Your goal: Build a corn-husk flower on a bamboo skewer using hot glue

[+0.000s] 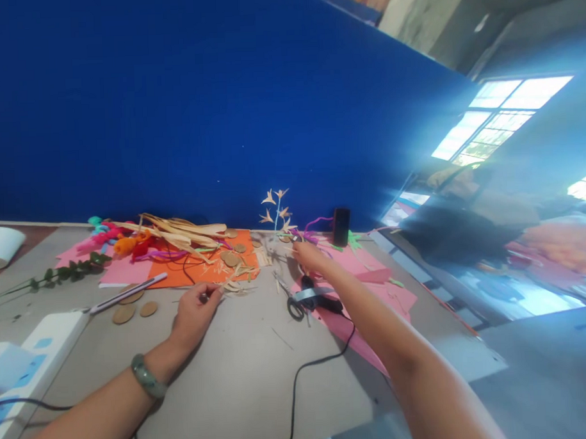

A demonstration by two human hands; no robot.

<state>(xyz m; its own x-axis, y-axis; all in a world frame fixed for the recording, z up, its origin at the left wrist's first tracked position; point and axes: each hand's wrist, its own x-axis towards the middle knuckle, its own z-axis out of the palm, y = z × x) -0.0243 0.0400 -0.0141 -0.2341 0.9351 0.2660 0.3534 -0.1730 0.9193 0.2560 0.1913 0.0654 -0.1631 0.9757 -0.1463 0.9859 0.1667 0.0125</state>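
Left hand [193, 312]: fingers curled beside husk scraps [235, 287]; grip cannot be told. Husk sprig [277, 212] upright, centre, before blue wall [222, 119]. Right hand [311, 255] near its base, grip hidden; light touch advisable, petals look thin.

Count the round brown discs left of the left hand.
3: one disc partly covered by the slim pale stick, another disc lower left, another disc lower right. Others may be hidden.

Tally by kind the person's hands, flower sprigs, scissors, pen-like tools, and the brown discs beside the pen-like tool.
Hands (left hand, right hand): 2
Flower sprig: 1
Scissors: 1
Pen-like tool: 1
Brown discs beside it: 3
Total: 8
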